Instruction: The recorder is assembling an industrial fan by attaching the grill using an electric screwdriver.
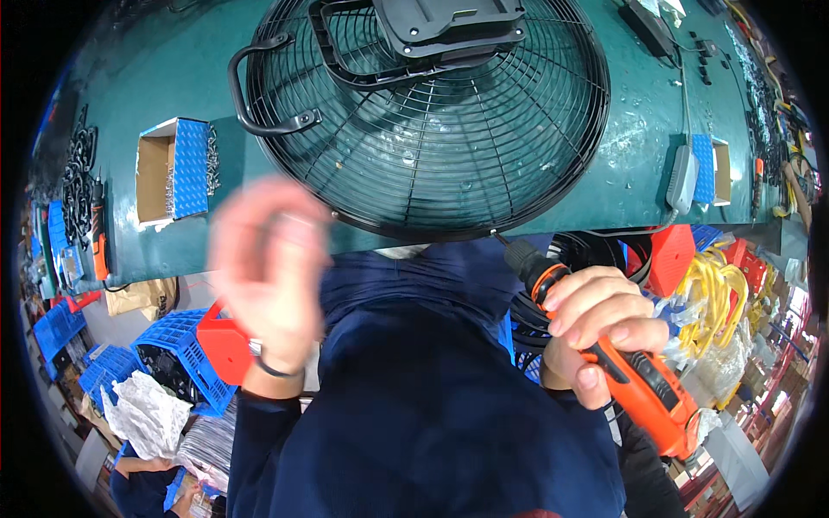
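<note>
A round black wire fan guard (414, 155) lies on the green workbench (207, 78), its rim at the bench's near edge. A black motor housing (449, 26) and a curved black carry handle (237, 82) sit on it. My right hand (604, 332) grips an orange and black electric screwdriver (648, 393). The tool's bit points at a small screw (494, 233) on the near rim; whether they touch, I cannot tell. Left of the rim is my left hand (272, 259), raised with curved fingers and smeared by motion. Anything small between its fingers cannot be made out.
At the left an open box (173, 173) stands near a pile of screws (212, 160). A second orange tool (99, 233) lies by black chain-like parts (80, 164). Another small blue box (708, 168) and a white corded unit (682, 180) are at right. Blue crates (177, 345) stand below.
</note>
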A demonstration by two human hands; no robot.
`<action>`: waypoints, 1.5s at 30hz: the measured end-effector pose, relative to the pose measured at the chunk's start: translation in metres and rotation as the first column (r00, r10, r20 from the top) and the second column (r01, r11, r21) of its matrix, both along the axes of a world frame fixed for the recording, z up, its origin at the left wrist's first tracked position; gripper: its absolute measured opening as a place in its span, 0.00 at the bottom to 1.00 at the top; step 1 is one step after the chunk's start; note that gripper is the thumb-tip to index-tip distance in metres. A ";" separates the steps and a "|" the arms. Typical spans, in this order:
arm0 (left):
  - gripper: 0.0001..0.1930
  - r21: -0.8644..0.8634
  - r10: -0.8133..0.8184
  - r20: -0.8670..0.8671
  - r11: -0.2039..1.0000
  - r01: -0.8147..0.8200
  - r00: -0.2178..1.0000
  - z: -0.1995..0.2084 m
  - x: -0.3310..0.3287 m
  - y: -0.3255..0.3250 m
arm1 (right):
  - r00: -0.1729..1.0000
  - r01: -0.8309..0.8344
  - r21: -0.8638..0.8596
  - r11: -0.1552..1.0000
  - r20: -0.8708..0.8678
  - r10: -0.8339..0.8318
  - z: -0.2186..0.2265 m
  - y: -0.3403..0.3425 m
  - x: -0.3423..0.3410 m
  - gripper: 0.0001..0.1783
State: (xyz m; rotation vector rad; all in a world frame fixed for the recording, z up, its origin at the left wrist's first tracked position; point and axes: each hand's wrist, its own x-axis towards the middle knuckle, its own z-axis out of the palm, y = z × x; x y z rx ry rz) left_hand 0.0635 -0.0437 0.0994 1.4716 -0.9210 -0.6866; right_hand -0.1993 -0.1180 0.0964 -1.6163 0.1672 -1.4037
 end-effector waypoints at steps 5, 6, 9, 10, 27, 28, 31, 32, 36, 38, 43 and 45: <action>0.38 -0.012 0.325 0.342 0.940 -0.342 0.881 -0.008 0.080 -0.076 | 0.998 0.024 -0.029 0.999 -0.065 -0.026 0.011 0.006 0.004 0.23; 0.40 0.052 0.276 0.354 0.948 -0.313 0.894 -0.020 0.087 -0.086 | 0.995 0.040 -0.012 0.999 -0.086 -0.041 0.014 0.006 0.004 0.23; 0.36 0.133 0.146 0.035 0.980 -0.149 0.989 -0.038 0.092 -0.091 | 0.996 0.063 0.041 0.997 -0.061 -0.061 0.011 0.002 0.012 0.23; 0.36 0.138 0.138 0.030 0.980 -0.140 0.990 -0.045 0.090 -0.091 | 0.996 0.076 0.060 0.995 -0.052 -0.073 0.012 -0.001 0.016 0.22; 0.30 0.076 0.107 0.338 0.987 -0.140 0.935 -0.056 0.077 -0.093 | 0.985 0.061 0.154 0.986 -0.169 -0.034 0.019 -0.013 0.032 0.19; 0.30 0.053 0.101 0.344 0.991 -0.126 0.933 -0.058 0.079 -0.095 | 0.989 0.098 0.172 0.980 -0.128 -0.076 0.017 -0.010 0.033 0.20; 0.31 0.059 0.070 0.343 0.994 -0.095 0.937 -0.057 0.080 -0.098 | 0.975 0.217 0.279 0.935 -0.098 -0.197 0.016 0.011 0.026 0.22; 0.31 0.076 0.057 0.378 0.993 -0.092 0.924 -0.057 0.082 -0.098 | 0.980 0.199 0.317 0.927 -0.063 -0.188 0.016 0.015 0.021 0.23; 0.32 0.111 0.010 0.365 0.992 -0.054 0.931 -0.044 0.082 -0.099 | 0.969 0.233 0.350 0.907 -0.007 -0.246 0.015 0.025 -0.011 0.22; 0.33 0.134 -0.021 0.299 0.991 -0.020 0.954 -0.047 0.091 -0.095 | 0.963 0.240 0.366 0.899 0.029 -0.269 0.006 0.032 -0.029 0.23; 0.32 0.019 -0.280 0.085 0.960 0.279 0.956 -0.043 0.111 -0.106 | 0.957 0.272 0.514 0.814 -0.061 -0.282 -0.019 0.045 -0.045 0.21; 0.29 -0.037 -0.031 0.211 0.999 0.040 0.977 -0.046 0.098 -0.098 | 0.942 0.331 0.520 0.787 -0.139 -0.304 -0.029 0.049 -0.042 0.20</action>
